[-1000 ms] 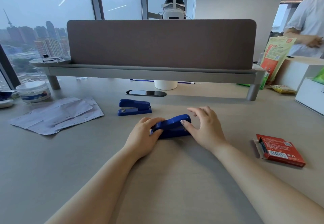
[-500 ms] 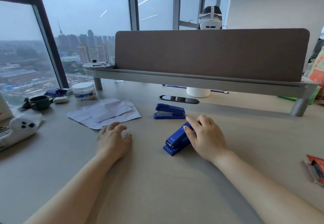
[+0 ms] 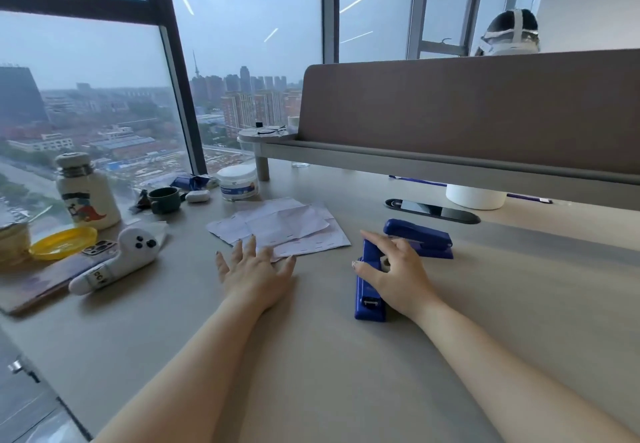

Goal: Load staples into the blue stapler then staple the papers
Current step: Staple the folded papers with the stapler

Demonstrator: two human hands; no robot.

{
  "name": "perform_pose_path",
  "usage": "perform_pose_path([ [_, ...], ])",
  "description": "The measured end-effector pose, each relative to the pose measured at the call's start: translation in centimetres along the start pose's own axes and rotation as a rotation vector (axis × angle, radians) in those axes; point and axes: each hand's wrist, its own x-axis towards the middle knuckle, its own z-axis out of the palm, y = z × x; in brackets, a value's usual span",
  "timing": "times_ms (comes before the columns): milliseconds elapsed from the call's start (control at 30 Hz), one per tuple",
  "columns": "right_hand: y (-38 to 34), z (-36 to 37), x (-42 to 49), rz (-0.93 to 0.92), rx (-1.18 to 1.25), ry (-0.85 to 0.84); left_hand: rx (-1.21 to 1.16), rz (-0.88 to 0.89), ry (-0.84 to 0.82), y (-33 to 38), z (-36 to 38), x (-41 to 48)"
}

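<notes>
A blue stapler (image 3: 367, 290) lies on the desk with its front end toward me. My right hand (image 3: 393, 274) rests over its right side, fingers curled around it. A second blue stapler (image 3: 420, 235) lies just behind that hand. A loose pile of white papers (image 3: 277, 226) with rows of staples lies to the left. My left hand (image 3: 254, 271) is flat on the desk, fingers spread, with its fingertips at the near edge of the papers.
At the left stand a white bottle (image 3: 86, 193), a yellow lid (image 3: 62, 241), a white seal toy (image 3: 117, 262), a green cup (image 3: 164, 199) and a white tub (image 3: 238, 182). A raised shelf with a brown screen (image 3: 467, 110) crosses the back. A person's head shows behind it.
My view has swung left, and the red staple box is out of sight. My left hand let go of the stapler and moved left to the papers. The stapler turned to point at me.
</notes>
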Motion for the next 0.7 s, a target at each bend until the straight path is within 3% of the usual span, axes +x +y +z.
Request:
perform_pose_path([
  [400, 0.9, 0.1, -0.1, -0.004, 0.099, -0.043, 0.036, 0.106, -0.069, 0.1, 0.4, 1.1],
  [567, 0.6, -0.2, -0.4, -0.006, 0.097, -0.060, -0.091, 0.055, -0.017, 0.1, 0.3, 1.1],
  [700, 0.4, -0.2, -0.5, -0.003, 0.103, -0.067, -0.011, 0.085, -0.029, 0.2, 0.1, 0.8],
])
